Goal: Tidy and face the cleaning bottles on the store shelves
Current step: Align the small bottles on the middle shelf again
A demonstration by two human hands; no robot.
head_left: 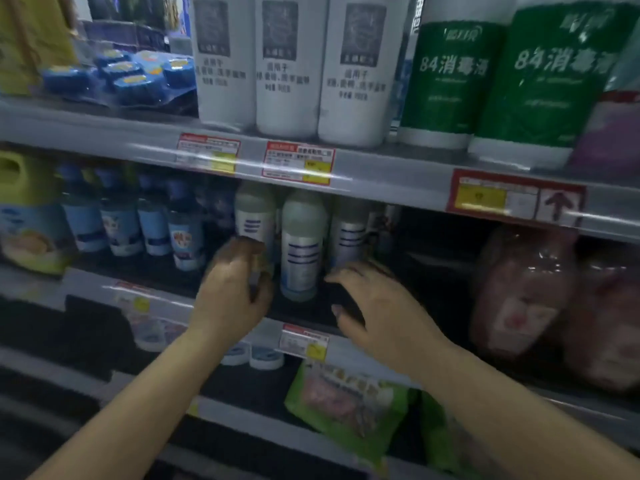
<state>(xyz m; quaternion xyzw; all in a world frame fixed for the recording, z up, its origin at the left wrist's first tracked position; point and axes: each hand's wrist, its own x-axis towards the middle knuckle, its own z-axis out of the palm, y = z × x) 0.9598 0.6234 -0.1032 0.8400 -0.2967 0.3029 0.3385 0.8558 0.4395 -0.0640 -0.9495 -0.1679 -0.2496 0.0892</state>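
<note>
The left hand (230, 289) reaches onto the middle shelf (346, 181) and grips the left bottle (254, 220), its fingers curled round the lower body of that pale, round-shouldered plastic cylinder with dark blue stripes on its label. Just right of it stands the middle bottle (301, 247), the same translucent shape, upright and nearest the shelf edge; the right bottle (349, 233) sits farther back in shadow. The right hand (377, 306) hovers in front of that third one with fingers spread and loosely bent, holding nothing; whether the fingertips touch it is not clear in the blur. Farther left on the same shelf runs a row of slim blue bottles (152, 220) with dark caps, then a squat yellow-green jug (24, 209) with a moulded handle. On the right lie soft pink bags (519, 292) in glossy film. The top shelf carries three tall white cylinders (287, 64) with grey labels, two broad green-labelled bottles (491, 74) to their right, and flat blue pucks (121, 74) in clear wrap to the left. Red-bordered price tags (298, 162) sit in the grey metal shelf rail. Below, near the forearms, a crinkled green pouch (346, 403) lies on the bottom shelf.
</note>
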